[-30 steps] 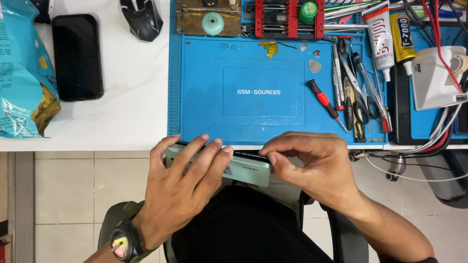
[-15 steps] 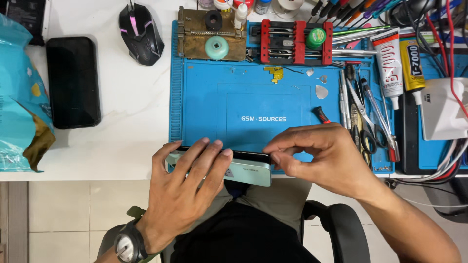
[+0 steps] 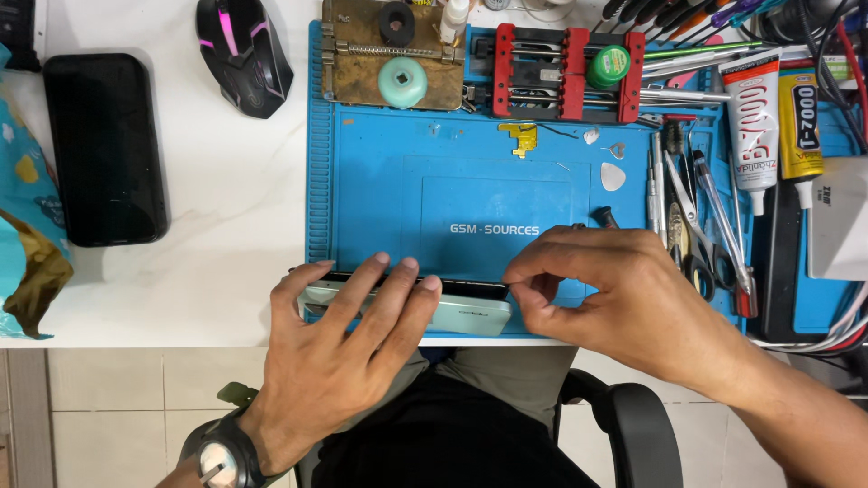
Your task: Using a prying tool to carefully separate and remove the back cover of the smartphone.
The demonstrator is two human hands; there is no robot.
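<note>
A pale green smartphone (image 3: 470, 316) stands on its long edge at the near edge of the blue work mat (image 3: 380, 181). My left hand (image 3: 348, 348) lies over its left half, fingers spread across the back, gripping it. At the phone's right end my right hand (image 3: 615, 289) pinches the dark seam with thumb and fingertips. Whether a thin tool sits between those fingers I cannot tell. A watch is on my left wrist.
A black phone (image 3: 104, 145) lies face up at the left, beside a teal bag (image 3: 27, 235). A black mouse (image 3: 244, 54), a brass fixture (image 3: 362, 63) and a red clamp (image 3: 561, 72) sit at the back. Tweezers, screwdrivers (image 3: 696, 208) and glue tubes (image 3: 755, 117) crowd the right.
The view has shifted so the phone and both hands sit further onto the mat. My right hand has slid to the phone's right end; the left grip is unchanged.
</note>
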